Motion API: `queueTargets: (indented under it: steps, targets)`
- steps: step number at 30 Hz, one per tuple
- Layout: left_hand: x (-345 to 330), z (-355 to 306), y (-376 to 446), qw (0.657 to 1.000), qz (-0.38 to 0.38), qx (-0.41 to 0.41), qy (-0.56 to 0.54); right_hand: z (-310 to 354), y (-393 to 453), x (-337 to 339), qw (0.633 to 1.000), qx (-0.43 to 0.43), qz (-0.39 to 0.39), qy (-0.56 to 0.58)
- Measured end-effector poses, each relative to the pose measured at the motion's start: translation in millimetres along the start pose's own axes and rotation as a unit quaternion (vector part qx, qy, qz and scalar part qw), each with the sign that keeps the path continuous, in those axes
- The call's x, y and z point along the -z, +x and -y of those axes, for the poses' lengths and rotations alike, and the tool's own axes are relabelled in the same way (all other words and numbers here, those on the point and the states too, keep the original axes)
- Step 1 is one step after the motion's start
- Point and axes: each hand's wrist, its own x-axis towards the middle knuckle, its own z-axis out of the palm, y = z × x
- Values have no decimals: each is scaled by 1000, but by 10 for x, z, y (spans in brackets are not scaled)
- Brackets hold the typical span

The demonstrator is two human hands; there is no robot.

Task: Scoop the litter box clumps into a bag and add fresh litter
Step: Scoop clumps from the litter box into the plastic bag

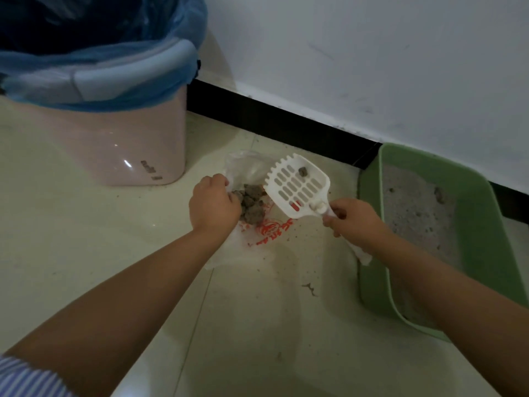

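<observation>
A clear plastic bag with red print lies on the floor, and several grey clumps sit inside it. My left hand grips the bag's edge and holds it open. My right hand grips the handle of a white slotted scoop, held over the bag's right side. One small clump rests on the scoop near its toothed tip. The green litter box stands to the right against the wall, with grey litter in it.
A pink bin lined with a blue bag stands at the back left. A black baseboard runs along the white wall behind. Litter crumbs are scattered on the tiled floor near the bag.
</observation>
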Motion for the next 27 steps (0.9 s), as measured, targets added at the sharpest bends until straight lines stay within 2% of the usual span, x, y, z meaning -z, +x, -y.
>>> queueTargets:
  steps: [2, 4, 6, 8, 11, 14, 16, 19, 22, 24, 27]
  targets:
    - [-11, -37, -31, 999, -6, -22, 35, -92, 9, 60, 1000, 9, 18, 7]
    - [-10, -82, -61, 998, -5, -24, 52, -185, 16, 75, 998, 41, 0, -52]
    - [-3, -116, -82, 999, -4, 8, 45, -224, 2, 22, 986, 95, -79, -112]
    - [19, -114, -101, 996, 12, 84, 24, -197, 6, -106, 964, 147, -132, -179]
    - [32, 13, -109, 983, 35, 173, -44, -98, 39, -335, 948, 117, -80, -286]
    - [31, 130, -131, 984, 33, 163, -61, -16, 94, -445, 947, 99, -94, -289]
    - [27, 148, -156, 987, 22, 149, -56, 3, 115, -488, 950, 107, -91, -280]
    - [23, 132, -159, 989, 16, 135, -56, 6, 175, -390, 978, 70, -93, -174]
    - [42, 89, -178, 992, 35, 114, -29, -98, 184, -212, 991, 76, -58, -96]
    - [53, 13, -216, 997, 38, 52, 46, -224, 126, -22, 997, 54, -40, -23]
    - [-9, -221, -250, 986, 31, -96, 134, -508, 35, 319, 997, 7, -41, 67]
